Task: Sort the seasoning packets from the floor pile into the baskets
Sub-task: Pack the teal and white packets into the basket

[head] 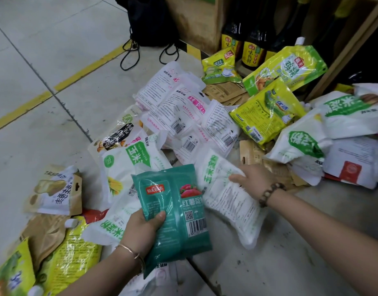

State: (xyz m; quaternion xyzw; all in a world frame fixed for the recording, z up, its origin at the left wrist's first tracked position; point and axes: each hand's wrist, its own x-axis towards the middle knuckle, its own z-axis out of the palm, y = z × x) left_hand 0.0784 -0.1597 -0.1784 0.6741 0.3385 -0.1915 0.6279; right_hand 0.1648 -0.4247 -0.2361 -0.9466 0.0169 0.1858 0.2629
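The left hand [144,229] held a teal packet [177,210] upright by its lower left edge, thumb across the front and fingers behind. Just to its right lay a white packet [230,201], its long axis slanting from far-left to near-right. The right hand [255,180], plainly the nearer one, gripped that packet's far right edge with fingers curled over it. Lifting it looked like the next step, and the soft fill would likely sag from a one-edge grip. No basket was in view, so which way to carry it could not be told. The pile [183,107] spread over a pale tiled floor [45,60] crossed by a yellow line [87,69], with dark bottles [252,52] on a low wooden shelf [341,56] beyond
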